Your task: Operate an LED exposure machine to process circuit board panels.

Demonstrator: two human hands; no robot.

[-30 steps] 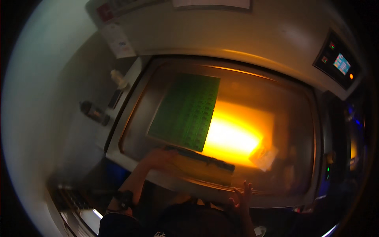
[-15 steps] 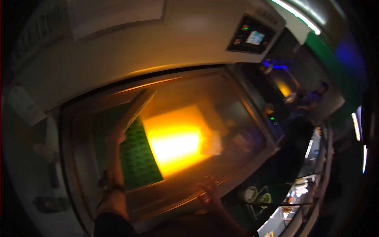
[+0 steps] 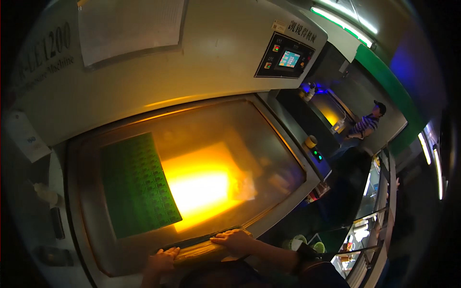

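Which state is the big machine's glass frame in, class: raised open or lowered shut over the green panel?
Lowered: the glass frame lies flat over the green panel, both hands on its front handle bar.

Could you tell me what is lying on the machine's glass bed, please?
A green panel lies flat on the glass bed, left of a yellow glow. Both hands, left hand and right hand, grip the front bar.

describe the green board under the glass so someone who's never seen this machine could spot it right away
Start at the big grey machine with the wide glass-topped bed glowing orange in the middle. Under the glass, on the left of the glow, lies a flat rectangular green panel printed with rows of small repeated patterns. It is the only green sheet on the bed, above the left hand and right hand resting on the dark front handle bar.
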